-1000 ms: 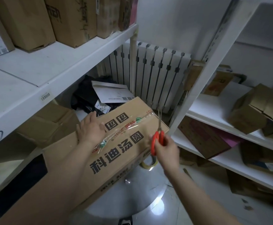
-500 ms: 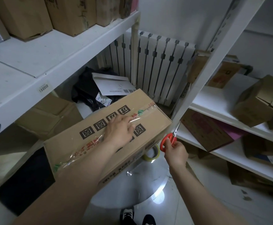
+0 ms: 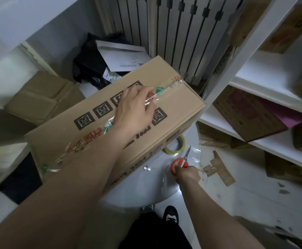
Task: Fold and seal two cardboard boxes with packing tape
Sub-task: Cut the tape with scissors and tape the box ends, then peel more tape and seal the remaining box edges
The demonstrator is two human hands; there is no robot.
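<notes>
My left hand (image 3: 134,110) rests on top of the cardboard box (image 3: 182,102), fingers bent, tips pressing the clear tape strip (image 3: 166,88) along the centre seam. The box sits on the round table (image 3: 146,191) and partly hides the tape roll (image 3: 175,145) at its right. My right hand (image 3: 187,176) grips the red-handled scissors (image 3: 179,163) low on the right, blades pointing away.

I see three risks. The strip looks wrinkled towards the near-left end and could lift unless rubbed flat. Pressing hard off-centre could slide the box on the smooth tabletop. Scissors laid near the rim could slip off.
</notes>
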